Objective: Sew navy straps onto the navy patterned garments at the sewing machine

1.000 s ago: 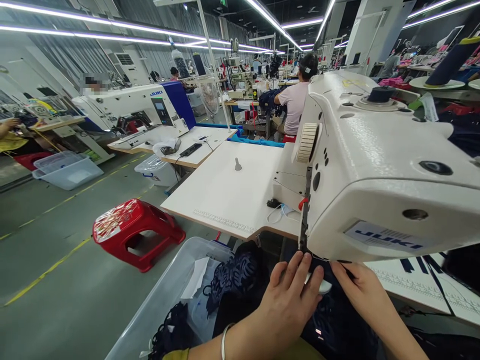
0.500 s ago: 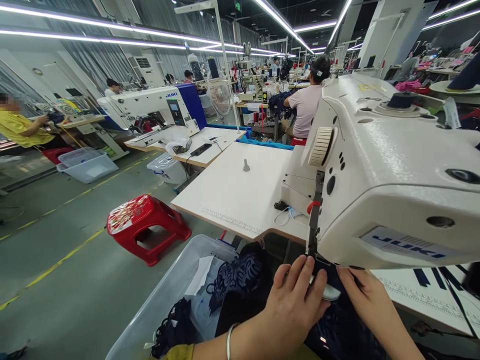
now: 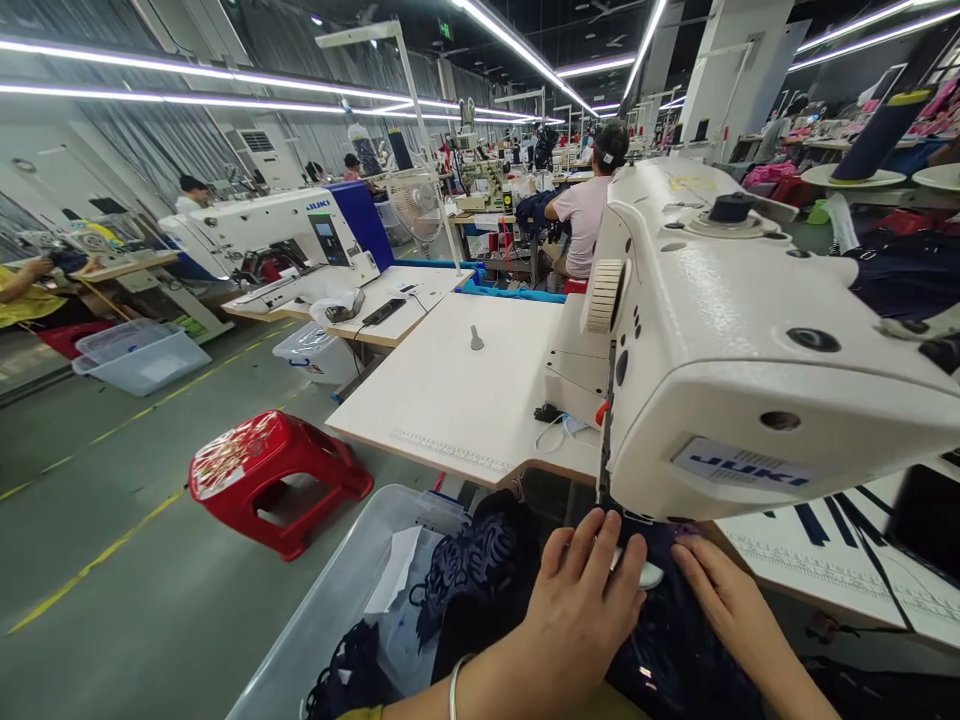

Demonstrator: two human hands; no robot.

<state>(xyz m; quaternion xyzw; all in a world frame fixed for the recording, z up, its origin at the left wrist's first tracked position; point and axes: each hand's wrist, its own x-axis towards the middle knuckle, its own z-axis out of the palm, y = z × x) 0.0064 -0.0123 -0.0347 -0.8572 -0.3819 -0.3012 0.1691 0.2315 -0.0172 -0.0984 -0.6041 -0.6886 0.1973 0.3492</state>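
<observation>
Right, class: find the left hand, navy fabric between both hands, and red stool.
Left hand (image 3: pixel 579 602), head view: back of hand.
Navy fabric (image 3: pixel 679 640), head view: middle part.
Red stool (image 3: pixel 281 455), head view: side panel.

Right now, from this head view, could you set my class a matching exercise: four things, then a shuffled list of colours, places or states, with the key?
Things:
1. Left hand
2. Stool
3. Right hand
4. Nearest plastic bin

Descriptions:
A. Holds white paper and dark lacy pieces
B. On dark fabric, wrist bare
C. Silver bracelet at its wrist
D. Red, standing on the floor

Pairs: 1-C, 2-D, 3-B, 4-A.
</observation>
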